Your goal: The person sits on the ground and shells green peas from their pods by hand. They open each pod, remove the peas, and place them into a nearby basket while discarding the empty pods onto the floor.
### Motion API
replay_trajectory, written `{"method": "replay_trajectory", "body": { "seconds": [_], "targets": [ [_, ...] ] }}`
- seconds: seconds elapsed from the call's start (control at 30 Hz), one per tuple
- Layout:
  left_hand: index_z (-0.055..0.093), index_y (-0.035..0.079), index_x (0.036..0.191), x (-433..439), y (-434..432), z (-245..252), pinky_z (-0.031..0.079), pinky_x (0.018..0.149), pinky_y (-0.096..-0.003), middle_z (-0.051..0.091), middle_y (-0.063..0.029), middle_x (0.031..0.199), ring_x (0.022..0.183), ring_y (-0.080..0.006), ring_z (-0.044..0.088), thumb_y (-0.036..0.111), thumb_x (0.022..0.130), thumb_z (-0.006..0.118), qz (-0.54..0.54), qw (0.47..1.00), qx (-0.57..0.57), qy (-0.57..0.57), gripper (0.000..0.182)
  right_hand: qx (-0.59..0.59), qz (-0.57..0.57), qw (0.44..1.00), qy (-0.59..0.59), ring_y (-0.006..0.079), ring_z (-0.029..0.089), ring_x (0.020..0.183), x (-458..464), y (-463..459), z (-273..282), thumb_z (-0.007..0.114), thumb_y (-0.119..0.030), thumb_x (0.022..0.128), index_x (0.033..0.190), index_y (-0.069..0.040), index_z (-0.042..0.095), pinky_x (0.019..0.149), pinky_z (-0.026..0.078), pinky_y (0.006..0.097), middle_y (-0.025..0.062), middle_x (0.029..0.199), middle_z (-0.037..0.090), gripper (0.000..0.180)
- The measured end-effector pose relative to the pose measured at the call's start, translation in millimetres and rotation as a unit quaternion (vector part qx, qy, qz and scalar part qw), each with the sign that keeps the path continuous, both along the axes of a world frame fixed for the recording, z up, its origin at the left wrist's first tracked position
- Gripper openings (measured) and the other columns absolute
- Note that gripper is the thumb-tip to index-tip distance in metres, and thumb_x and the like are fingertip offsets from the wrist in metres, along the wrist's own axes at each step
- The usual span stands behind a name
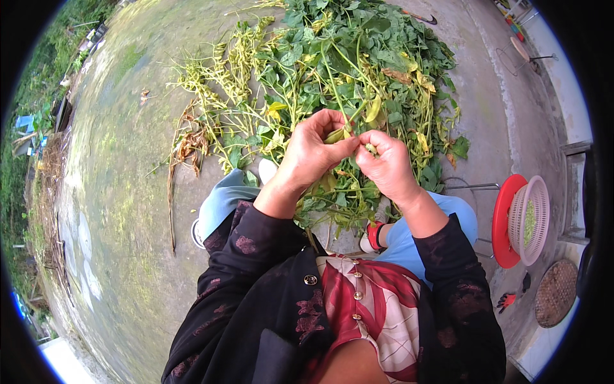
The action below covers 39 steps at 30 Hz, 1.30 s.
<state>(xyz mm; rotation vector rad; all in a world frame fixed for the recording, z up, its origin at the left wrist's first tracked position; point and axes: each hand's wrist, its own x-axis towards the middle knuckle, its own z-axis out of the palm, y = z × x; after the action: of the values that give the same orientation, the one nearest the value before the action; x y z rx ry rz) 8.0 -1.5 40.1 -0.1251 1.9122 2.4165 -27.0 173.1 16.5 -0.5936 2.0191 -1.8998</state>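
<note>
My left hand (314, 146) pinches a green bean stalk (333, 81), with a plump pod (334, 136) lying along its fingers. Close against it, the fingertips of my right hand (387, 165) grip something small and green, probably a pod or beans (371, 149); the fingers hide most of it. Both hands meet over a large heap of cut bean plants (369, 53) with green leaves. Stripped-looking yellowish stalks bearing pods (235, 62) spread out at the heap's left side.
On my right a red round stool (501, 221) bears a pale plastic basket (541, 225) holding shelled green beans (529, 223). Nearby lie a red and black glove (505, 302) and a round woven tray (556, 294). A sickle (422, 18) lies beyond the heap. Dry brown leaves (191, 144) sit at left.
</note>
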Motion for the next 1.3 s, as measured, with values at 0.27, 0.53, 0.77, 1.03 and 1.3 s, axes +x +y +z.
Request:
{"method": "replay_trajectory", "body": {
  "seconds": [0.27, 0.53, 0.77, 1.03, 1.3],
  "targets": [
    [0.059, -0.002, 0.119, 1, -11, -2, 0.042, 0.054, -0.0181, 0.065, -0.0014, 0.092, 0.069, -0.0032, 0.056, 0.01, 0.096, 0.064, -0.045, 0.995, 0.086, -0.006, 0.026, -0.129, 0.061, 0.956, -0.255, 0.0026, 0.04, 0.052, -8, 9, 13, 0.058, -0.014, 0.097, 0.101, -0.001, 0.06, 0.046, 0.031, 0.0188, -0.0022, 0.074, 0.054, 0.014],
    [0.062, 0.002, 0.114, 0, -5, -6, 0.038, 0.049, -0.0167, 0.063, 0.0012, 0.077, 0.059, -0.0019, 0.051, 0.013, 0.099, 0.062, 0.002, 0.998, 0.058, -0.001, 0.019, -0.114, 0.076, 0.959, -0.25, 0.0013, 0.04, 0.051, -6, 2, 16, 0.066, -0.025, 0.097, 0.095, -0.003, 0.064, 0.045, 0.029, 0.0177, -0.0032, 0.073, 0.055, 0.022],
    [0.062, 0.001, 0.111, 2, 1, -8, 0.038, 0.049, -0.0169, 0.063, -0.0005, 0.079, 0.061, -0.0026, 0.053, 0.013, 0.099, 0.062, 0.019, 1.0, -0.01, 0.014, 0.018, -0.065, 0.072, 0.978, -0.186, 0.0004, 0.039, 0.052, -5, 0, 7, 0.066, -0.027, 0.097, 0.091, -0.004, 0.067, 0.045, 0.029, 0.0176, -0.0054, 0.07, 0.053, 0.024],
    [0.063, 0.0, 0.113, 5, 6, -13, 0.039, 0.05, -0.0183, 0.066, -0.0012, 0.079, 0.06, -0.0025, 0.051, 0.012, 0.099, 0.06, 0.035, 0.99, -0.113, 0.08, 0.018, -0.073, 0.034, 0.976, -0.2, 0.0015, 0.04, 0.053, -6, -3, 6, 0.061, -0.026, 0.097, 0.088, -0.002, 0.065, 0.045, 0.029, 0.0181, -0.0031, 0.07, 0.054, 0.026],
    [0.066, -0.002, 0.103, 5, 14, -15, 0.055, 0.066, -0.0331, 0.069, -0.0181, 0.088, 0.074, -0.0253, 0.07, 0.007, 0.091, 0.065, 0.091, 0.933, -0.308, 0.164, 0.015, -0.06, 0.036, 0.959, -0.276, 0.0063, 0.042, 0.051, -6, -5, 4, 0.051, -0.023, 0.094, 0.081, -0.003, 0.061, 0.044, 0.029, 0.0211, 0.0018, 0.071, 0.055, 0.026]
  ]
}}
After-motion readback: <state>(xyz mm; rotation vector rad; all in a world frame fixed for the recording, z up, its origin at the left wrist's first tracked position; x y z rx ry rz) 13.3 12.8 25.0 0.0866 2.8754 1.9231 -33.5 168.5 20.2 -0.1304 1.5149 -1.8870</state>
